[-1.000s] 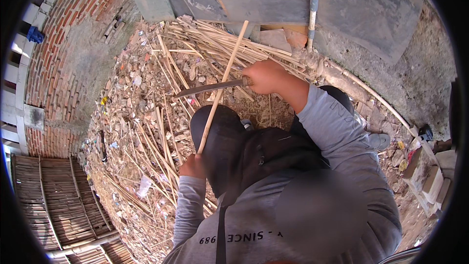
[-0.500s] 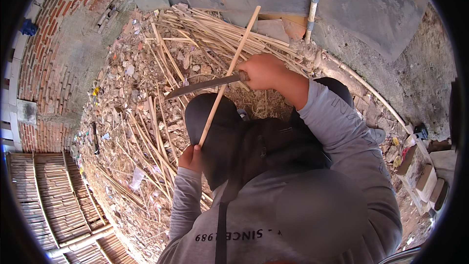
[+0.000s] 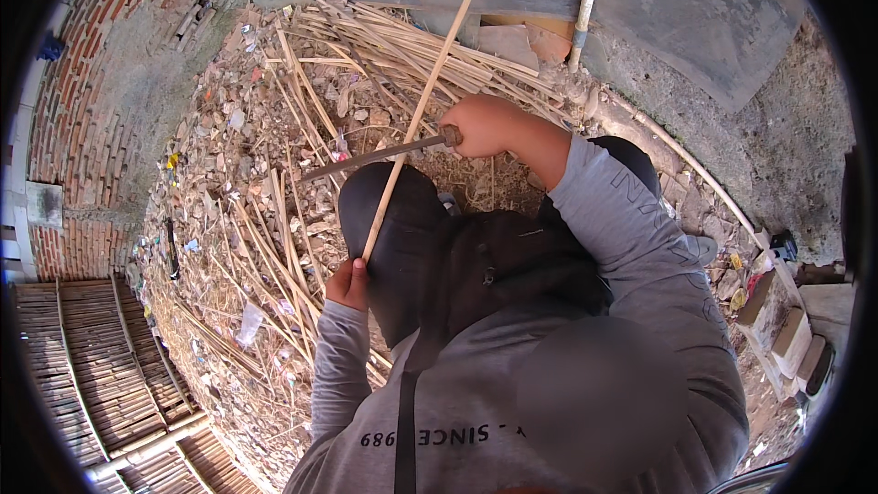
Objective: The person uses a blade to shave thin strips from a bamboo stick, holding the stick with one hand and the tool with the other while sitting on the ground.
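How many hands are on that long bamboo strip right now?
1. The left hand grips the lower end of the bamboo strip. The right hand holds a knife laid across the strip, not the strip itself.

— What are you holding there?

— You've got a long pale bamboo stick (image 3: 413,128), slanting from lower left to the upper middle of the frame, its lower end over your dark knee.

— And across it?

— A dark, flat-bladed knife (image 3: 380,157), lying nearly level and seemingly touching the stick mid-length.
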Demonstrator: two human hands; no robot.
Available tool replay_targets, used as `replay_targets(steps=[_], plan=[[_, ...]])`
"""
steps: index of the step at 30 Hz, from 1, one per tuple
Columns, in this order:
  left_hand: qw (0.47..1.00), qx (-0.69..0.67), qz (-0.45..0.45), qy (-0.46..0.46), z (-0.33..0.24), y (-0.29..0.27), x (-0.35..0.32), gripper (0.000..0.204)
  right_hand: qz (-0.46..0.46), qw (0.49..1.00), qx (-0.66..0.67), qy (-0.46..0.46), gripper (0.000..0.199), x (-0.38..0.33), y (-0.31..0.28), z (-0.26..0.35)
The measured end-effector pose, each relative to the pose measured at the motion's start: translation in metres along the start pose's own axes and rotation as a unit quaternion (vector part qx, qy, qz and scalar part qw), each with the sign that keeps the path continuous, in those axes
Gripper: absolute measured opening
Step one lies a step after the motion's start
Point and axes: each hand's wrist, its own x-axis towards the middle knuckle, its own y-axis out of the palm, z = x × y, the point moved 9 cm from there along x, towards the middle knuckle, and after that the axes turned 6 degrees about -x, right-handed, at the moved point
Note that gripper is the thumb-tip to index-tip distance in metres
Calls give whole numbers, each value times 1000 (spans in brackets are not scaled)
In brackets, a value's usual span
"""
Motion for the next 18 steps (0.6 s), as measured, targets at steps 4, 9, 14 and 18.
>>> replay_targets(steps=[4,9,14,18], plan=[[995,97,-23,17,-13,1,7,50,-76,995,24,55,28,5,-8,-46],[982,186,-42,-14,7,-6,6,50,-88,994,3,62,29,-2,-14,-31],[953,299,-46,16,-37,1,-3,46,-47,994,-62,73,28,-15,-29,-14],[948,310,-64,42,-50,-3,-4,44,-59,995,-60,55,25,-20,-33,-12]])
